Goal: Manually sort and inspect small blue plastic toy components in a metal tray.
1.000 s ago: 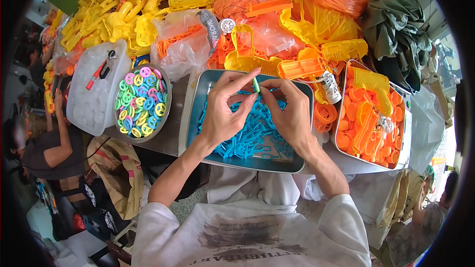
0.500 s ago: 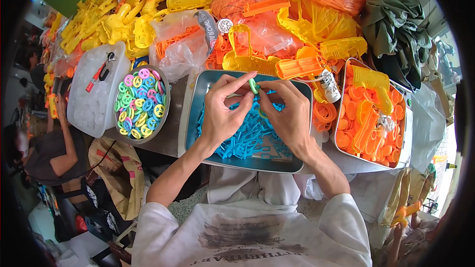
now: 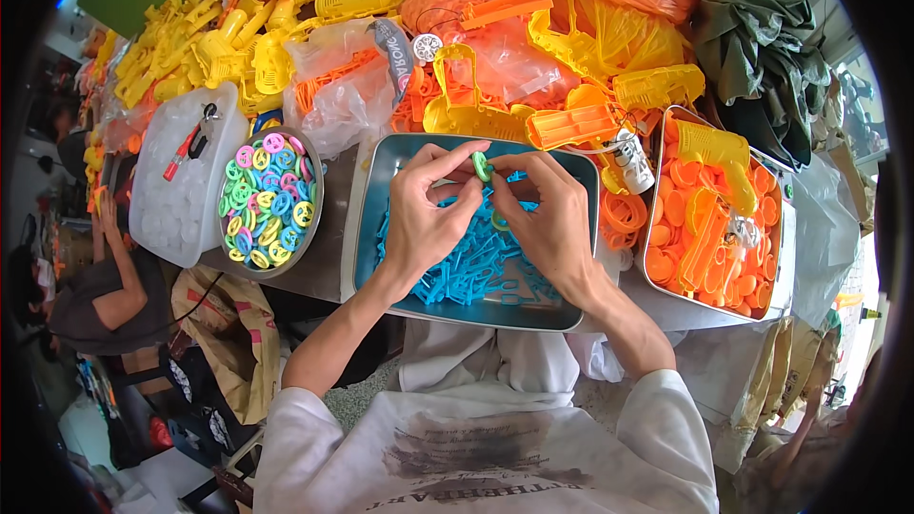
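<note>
Both my hands are raised over a grey metal tray filled with blue plastic parts. My left hand and my right hand meet at their fingertips, pinching a small green plastic ring between them. A second green ring shows under my right palm, near the blue parts. My forearms come up from the bottom of the picture in white sleeves.
A round bowl of multicoloured plastic discs stands left of the tray, beside a white tub holding a red tool. A tray of orange parts sits to the right. Yellow and orange plastic pieces and bags pile behind. Another person sits at far left.
My hands have kept working the green ring between the fingertips, with only slight shifts of the fingers; the ring now sits a little lower and left, between both thumbs and forefingers.
</note>
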Motion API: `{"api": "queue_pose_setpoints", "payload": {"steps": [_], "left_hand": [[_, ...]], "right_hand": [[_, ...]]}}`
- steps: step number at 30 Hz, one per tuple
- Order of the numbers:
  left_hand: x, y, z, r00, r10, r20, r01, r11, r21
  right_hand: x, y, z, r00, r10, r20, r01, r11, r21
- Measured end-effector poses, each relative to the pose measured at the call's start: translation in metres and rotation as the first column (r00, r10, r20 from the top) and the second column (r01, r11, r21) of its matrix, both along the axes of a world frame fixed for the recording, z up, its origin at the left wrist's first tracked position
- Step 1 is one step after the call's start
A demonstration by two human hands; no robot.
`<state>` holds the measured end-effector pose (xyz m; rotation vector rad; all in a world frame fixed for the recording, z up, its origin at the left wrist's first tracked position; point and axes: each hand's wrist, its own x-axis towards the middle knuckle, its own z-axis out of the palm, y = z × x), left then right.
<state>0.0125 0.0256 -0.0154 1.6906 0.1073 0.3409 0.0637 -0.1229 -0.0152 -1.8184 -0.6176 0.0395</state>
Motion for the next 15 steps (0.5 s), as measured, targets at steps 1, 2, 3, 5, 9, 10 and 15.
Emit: {"api": "queue_pose_setpoints", "payload": {"steps": [1,2,3,5,9,10,15], "left_hand": [[-0.0001,0.0004,-0.0007,1.000,0.005,0.003,-0.005,1.000,-0.004],[0.0003,0.0009,-0.0005,1.000,0.006,0.002,-0.006,1.000,-0.003],[0.0012,0.0012,0.0000,1.000,0.007,0.005,-0.007,1.000,-0.011],[0.0010,0.0014,0.0006,1.000,0.008,0.006,-0.008,1.000,-0.020],[0.0001,0.0029,0.0002,1.000,0.019,0.008,-0.019,0.997,0.068],[0.0002,0.0035,-0.0004,1.000,0.011,-0.002,-0.011,0.997,0.083],[0.0008,0.0034,0.0000,1.000,-0.005,-0.031,0.005,1.000,0.014]], "right_hand": [[0.0003,0.0004,0.0006,1.000,0.010,-0.015,-0.010,1.000,0.008],[0.0009,0.0006,0.0010,1.000,0.011,-0.017,-0.011,1.000,0.009],[0.0018,0.0001,0.0013,0.998,0.028,-0.055,-0.027,1.000,0.012],[0.0031,-0.0008,-0.0001,0.995,0.044,-0.094,-0.043,0.999,0.015],[0.0036,-0.0015,-0.0027,0.987,0.075,-0.139,-0.076,0.997,-0.006],[0.0037,-0.0014,-0.0027,0.984,0.077,-0.159,-0.079,0.997,-0.008],[0.0036,-0.0015,-0.0022,0.984,0.080,-0.162,-0.081,0.997,0.003]]}}
